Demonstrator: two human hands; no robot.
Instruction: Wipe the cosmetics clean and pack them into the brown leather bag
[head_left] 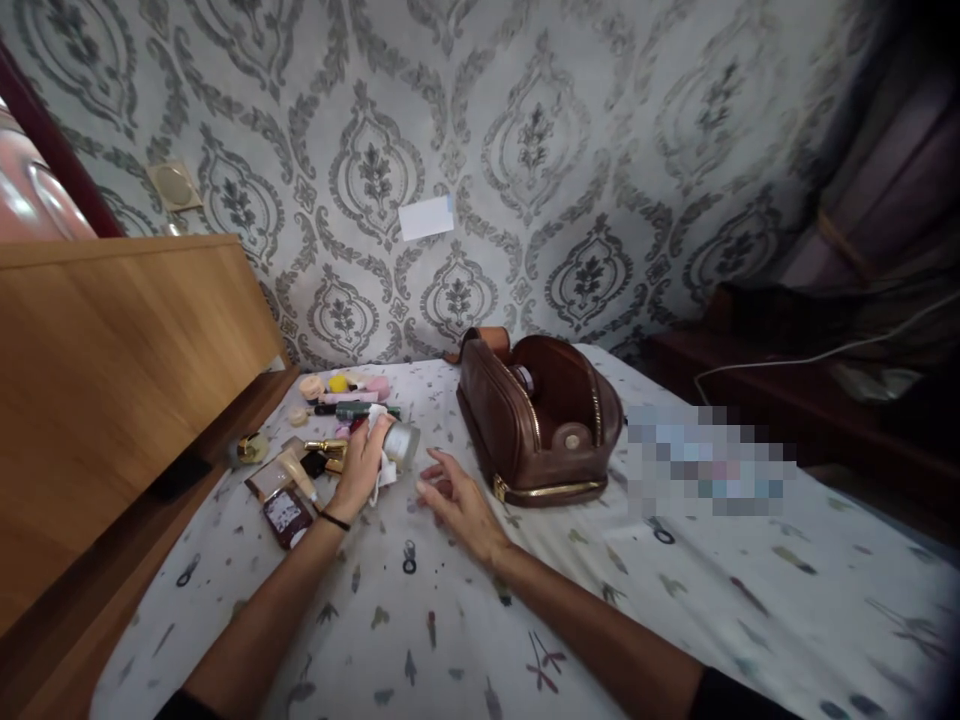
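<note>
My left hand (364, 462) is closed around a white cloth (387, 470) and a pale jar (403, 443), whose round end faces right. My right hand (459, 505) is open beside it, fingers curved toward the jar and apart from it. To the right, an unzipped brown leather toiletry bag (487, 425) stands on the patterned sheet (420, 620), with a small container (523, 378) inside. Left of my left hand lie a dark red bottle (286, 516), a beige tube (301, 474) and gold-coloured cosmetics (326, 446). A dark green tube (356, 410) lies just behind the hand.
Several small cosmetics, among them a yellow one (338, 384) and a pink one (378, 386), lie near the wall (465, 120). A wooden cabinet (135, 370) borders the left side. A blurred-out patch (712, 460) covers something right of the bag. A white cable (810, 362) runs at far right.
</note>
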